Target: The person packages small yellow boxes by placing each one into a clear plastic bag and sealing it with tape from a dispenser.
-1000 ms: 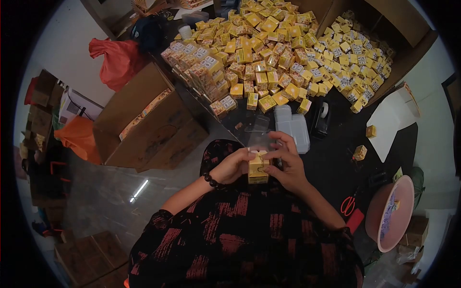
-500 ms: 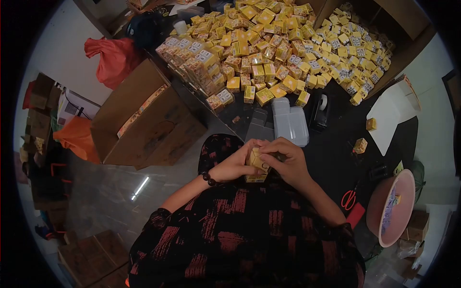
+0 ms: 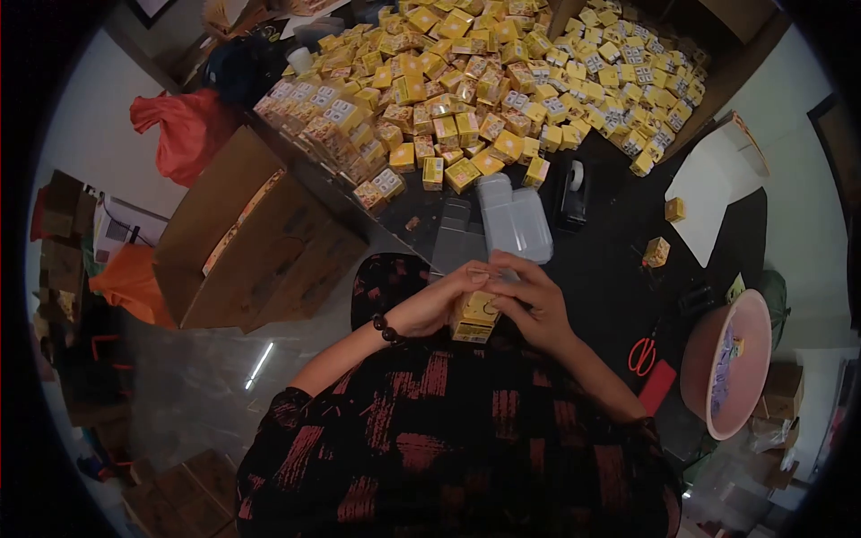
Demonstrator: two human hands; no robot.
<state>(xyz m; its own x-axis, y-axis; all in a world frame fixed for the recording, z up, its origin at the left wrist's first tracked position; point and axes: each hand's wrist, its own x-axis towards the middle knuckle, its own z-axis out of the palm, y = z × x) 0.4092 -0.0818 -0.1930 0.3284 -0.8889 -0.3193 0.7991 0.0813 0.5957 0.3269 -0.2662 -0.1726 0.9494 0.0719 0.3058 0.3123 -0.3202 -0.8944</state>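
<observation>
Both hands are closed on one small yellow box [image 3: 474, 317], held above the lap at the near edge of the worktop [image 3: 601, 278]: left hand [image 3: 437, 300] on its left side, right hand [image 3: 529, 300] on its top and right. Judged light, thin card, easily crushed; best held by opposite faces, away from the flap. Clear trays [image 3: 511, 218] lie just beyond, then a tape dispenser [image 3: 571, 193] and the heap of boxes [image 3: 484, 81]. Scissors [image 3: 642, 356] and a pink basin [image 3: 726, 363] sit to the right. Flap state, apparently open, is unclear
</observation>
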